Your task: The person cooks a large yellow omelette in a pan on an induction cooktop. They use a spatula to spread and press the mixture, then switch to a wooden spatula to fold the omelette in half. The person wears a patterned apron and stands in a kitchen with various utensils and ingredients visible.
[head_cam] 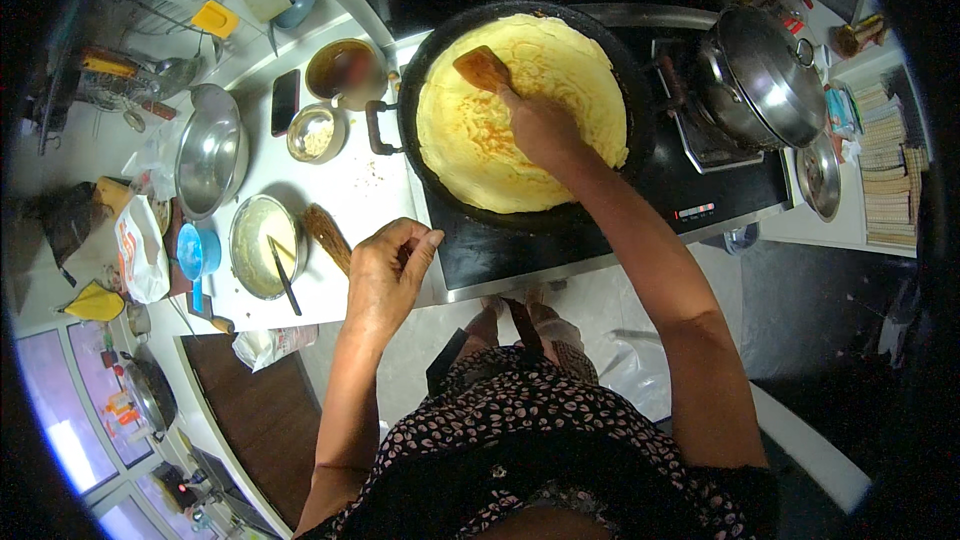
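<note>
My right hand (545, 127) grips a wooden spatula (484, 69), its blade lying over a large round yellow pancake (480, 157) with browned patches. The pancake spreads across most of a wide black pan (414, 136) on the black cooktop (480, 259). Raised near the front edge of the white counter, my left hand (390, 266) has its fingers curled and thumb drawn in, with nothing visible in it. Behind it lies a brown bristle brush (324, 232), partly hidden. To its left, a metal bowl (238, 240) holds pale batter and a dark-handled utensil (285, 281).
A lidded metal pot (772, 82) stands on the right burner. Left of the pan are a small metal bowl (330, 146) with pale bits, a brown bowl (319, 64) and a phone (286, 103). Farther left are a large metal basin (212, 154) and a blue measuring cup (199, 249).
</note>
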`<control>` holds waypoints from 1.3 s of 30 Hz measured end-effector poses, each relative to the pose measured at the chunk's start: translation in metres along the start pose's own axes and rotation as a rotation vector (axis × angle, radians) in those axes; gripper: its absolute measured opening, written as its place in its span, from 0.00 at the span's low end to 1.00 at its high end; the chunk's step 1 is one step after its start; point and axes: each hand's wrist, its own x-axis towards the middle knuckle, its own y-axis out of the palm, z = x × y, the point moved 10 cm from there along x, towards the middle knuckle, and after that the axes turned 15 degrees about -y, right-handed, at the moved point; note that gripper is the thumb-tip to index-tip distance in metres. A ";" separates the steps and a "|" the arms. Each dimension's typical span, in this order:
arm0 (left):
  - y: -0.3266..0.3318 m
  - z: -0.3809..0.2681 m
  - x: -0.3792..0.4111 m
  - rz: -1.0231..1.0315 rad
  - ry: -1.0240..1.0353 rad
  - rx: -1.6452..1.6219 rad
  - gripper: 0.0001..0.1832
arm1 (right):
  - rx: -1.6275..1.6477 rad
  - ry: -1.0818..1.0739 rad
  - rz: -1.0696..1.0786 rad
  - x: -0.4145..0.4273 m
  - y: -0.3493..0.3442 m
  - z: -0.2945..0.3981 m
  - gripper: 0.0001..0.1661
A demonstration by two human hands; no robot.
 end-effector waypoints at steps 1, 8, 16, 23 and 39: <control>-0.001 0.001 0.001 -0.009 -0.012 0.002 0.11 | -0.019 0.006 0.011 0.000 0.003 -0.001 0.32; -0.002 0.004 0.003 -0.038 -0.033 0.022 0.11 | -0.048 -0.002 0.034 -0.003 0.011 0.000 0.32; 0.006 -0.001 0.006 -0.023 0.021 0.003 0.12 | -0.006 0.001 -0.011 -0.003 0.000 0.002 0.32; 0.008 0.014 0.002 -0.024 -0.013 0.020 0.12 | 0.096 -0.140 0.034 -0.036 -0.001 0.045 0.30; 0.004 0.007 0.001 -0.084 0.042 0.056 0.10 | 0.078 -0.235 0.074 -0.038 -0.017 0.045 0.28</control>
